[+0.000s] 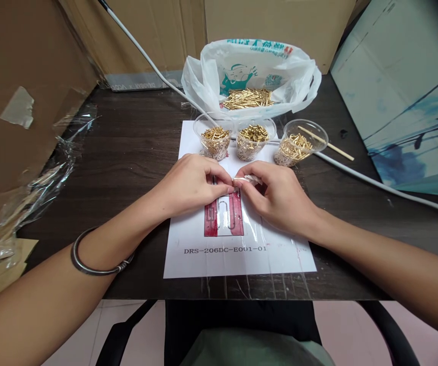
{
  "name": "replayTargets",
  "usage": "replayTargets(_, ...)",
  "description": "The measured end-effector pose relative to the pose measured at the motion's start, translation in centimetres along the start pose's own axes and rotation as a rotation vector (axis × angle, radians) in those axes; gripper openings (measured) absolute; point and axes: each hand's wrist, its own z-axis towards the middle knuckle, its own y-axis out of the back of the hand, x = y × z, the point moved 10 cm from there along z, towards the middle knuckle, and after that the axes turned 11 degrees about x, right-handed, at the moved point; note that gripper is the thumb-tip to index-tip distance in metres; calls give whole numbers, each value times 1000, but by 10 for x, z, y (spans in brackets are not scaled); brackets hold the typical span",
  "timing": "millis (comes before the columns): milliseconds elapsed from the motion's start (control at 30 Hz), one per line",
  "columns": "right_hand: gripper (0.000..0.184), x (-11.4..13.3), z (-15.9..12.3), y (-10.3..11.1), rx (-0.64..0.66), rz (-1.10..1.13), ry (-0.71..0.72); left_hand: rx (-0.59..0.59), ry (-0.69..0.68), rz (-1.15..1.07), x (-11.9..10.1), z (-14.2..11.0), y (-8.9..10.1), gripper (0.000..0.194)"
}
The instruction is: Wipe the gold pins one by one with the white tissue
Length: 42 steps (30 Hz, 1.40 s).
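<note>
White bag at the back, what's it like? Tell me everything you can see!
The bag looks like thin, crinkly plastic, white and a bit see-through. Green and red printing shows on it, with a green cartoon figure. It sits wide open on the dark table, its sides puffy and wrinkled. A pile of thin golden pins lies inside, touching the plastic.

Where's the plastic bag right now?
Head view, top centre, slightly right: the bag stands open just behind the row of three clear cups, in front of the cardboard.

Metal bangle (pixel 96 273), seemingly green clothing (pixel 255 348)
</note>
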Motion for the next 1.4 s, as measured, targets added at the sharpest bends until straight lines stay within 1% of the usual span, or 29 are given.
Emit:
replayTargets(300, 17, -2, 2, 0, 2, 9, 3, 8, 25, 29, 0, -1, -1, 11)
replayTargets(467, 16, -1, 1, 1, -23, 30, 16, 9, 2, 32, -2, -1, -2, 13)
replayTargets(533, 13, 0, -1, 6, -66, 52, 27, 13, -10, 33, -3, -1, -2, 13)
replayTargets(633, 10, 2, -6, 19, -134, 44, 44, 6, -11, 43, -4, -1, -1, 12)
replayTargets(700, 11, 4, -10, 25, -114, -21, 62, -1, -8, 55, -5, -1, 1, 11)
replayTargets(867, 18, 10, -22, 24, 36, -269, 115, -8, -10, 71, -8, -1, 1, 12)
replayTargets(933, 17, 15, -28, 28, 43, -336, 140, -34, -30, 64, -10, -2, 3, 14)
replayTargets(1000, 17, 21, -31, 41, -9, -365, 162, -68, -64, 44, -14, -4, 4, 17)
replayTargets(1067, 18, 23, -31, 63, -107, -386, 152, -81, -88, 14, -18, -4, 4, 19)
replayTargets(1133, 16, 18, -27, 89, -213, -431, 110, -65, -96, -10, -19, -4, 1, 19)
replayTargets(1167, 15, 11, -22, 101, -251, -454, 68, -52, -94, -19, -19, -4, 0, 18)
replayTargets(1200, 13, 0, -15, 109, -234, -452, 15, -45, -86, -27, -18, -4, -1, 17)
replayTargets(1267, 13, -24, 3, 115, -121, -478, -95, -38, -62, -45, -15, -3, -2, 16)
replayTargets(1333, 17, -45, 19, 115, 14, -518, -192, -35, -37, -61, -11, -3, -2, 16)
replayTargets(1400, 16, -57, 30, 110, 128, -538, -249, -19, -22, -80, -8, -3, -3, 17)
